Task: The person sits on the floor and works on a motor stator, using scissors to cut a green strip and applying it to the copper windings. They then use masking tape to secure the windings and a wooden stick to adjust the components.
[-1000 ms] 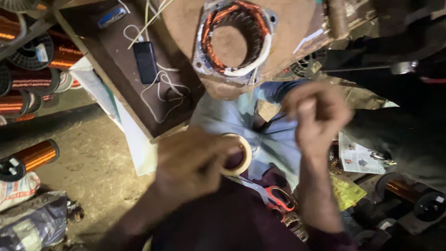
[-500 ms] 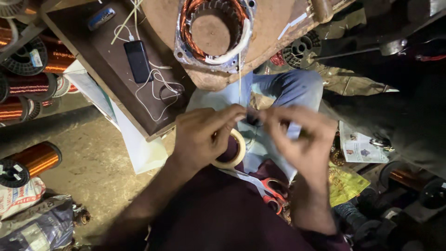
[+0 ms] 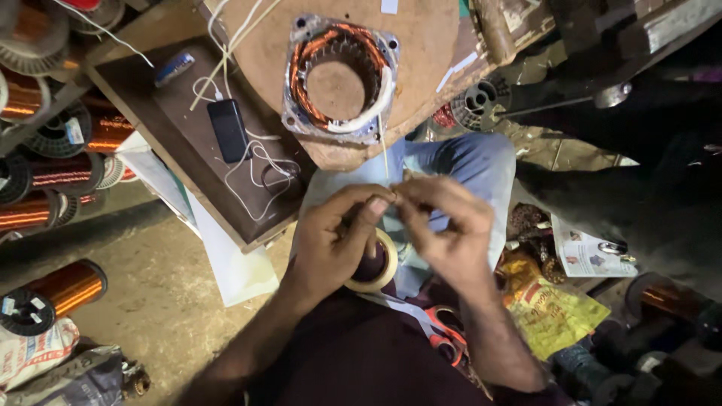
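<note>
Dim, cluttered workshop seen from above, over a lap in dark cloth and blue jeans. Orange-handled scissors (image 3: 445,331) lying on the lap, just below the hands. Roll of pale tape (image 3: 378,263) looped over the left hand (image 3: 335,237), its thumb and fingers pinched together with those of the right hand (image 3: 444,229) on a thin pale strip (image 3: 384,154). Strip rising to the copper-wound motor stator (image 3: 338,79) on the round wooden block (image 3: 421,45). Further left, a phone (image 3: 228,129) on a wooden tray; copper wire spools (image 3: 53,293) on the dusty floor.
</note>
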Motion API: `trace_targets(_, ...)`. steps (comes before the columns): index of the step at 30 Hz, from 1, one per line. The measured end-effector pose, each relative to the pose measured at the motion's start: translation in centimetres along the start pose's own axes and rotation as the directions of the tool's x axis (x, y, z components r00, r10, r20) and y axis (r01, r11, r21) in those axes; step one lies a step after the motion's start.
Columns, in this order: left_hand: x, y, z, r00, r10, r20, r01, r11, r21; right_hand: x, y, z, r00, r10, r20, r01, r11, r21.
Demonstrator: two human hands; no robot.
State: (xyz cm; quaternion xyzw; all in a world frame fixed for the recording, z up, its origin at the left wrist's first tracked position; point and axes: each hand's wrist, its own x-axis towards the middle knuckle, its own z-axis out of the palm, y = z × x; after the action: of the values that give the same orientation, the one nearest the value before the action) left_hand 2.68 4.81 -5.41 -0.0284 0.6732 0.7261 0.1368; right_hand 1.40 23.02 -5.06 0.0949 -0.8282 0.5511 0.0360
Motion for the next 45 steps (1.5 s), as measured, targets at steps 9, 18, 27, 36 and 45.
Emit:
trace_targets(9, 0.5, 0.9, -1.8, 0.652, 0.681, 0.334, -0.616, 0.219, 0.757, -2.6, 1.8, 0.5, 0.98, 0.194, -0.046, -0.182, 0.964, 0.191)
trace_targets(18, 1.1, 2.0, -2.5, 0.582, 0.707, 0.401, -0.659, 0.122, 0.742, -5.6, 0.4, -4.2, 0.931, 0.354, 0.092, -0.33, 0.921, -0.205)
trace_targets(27, 1.2, 2.5, -2.2, 0.581, 0.745, 0.326, -0.67, 0.211, 0.712, -14.6, 2.4, -7.1, 0.539, 0.719, 0.439, -0.293, 0.649, -0.702)
trace_targets(36, 3.7, 5.1, -6.2, 0.56, 0.817, 0.138, -0.705, 0.383, 0.596, -15.4, 1.7, -6.3, 0.476, 0.716, 0.511, -0.376, 0.691, -0.618)
trace_targets(45, 5.4, 2.7, -12.8, 0.755, 0.578, -0.31, -0.118, 0.585, 0.802, -13.2, 1.2, -12.6, 0.035, 0.83, 0.557, -0.623, 0.454, -0.637)
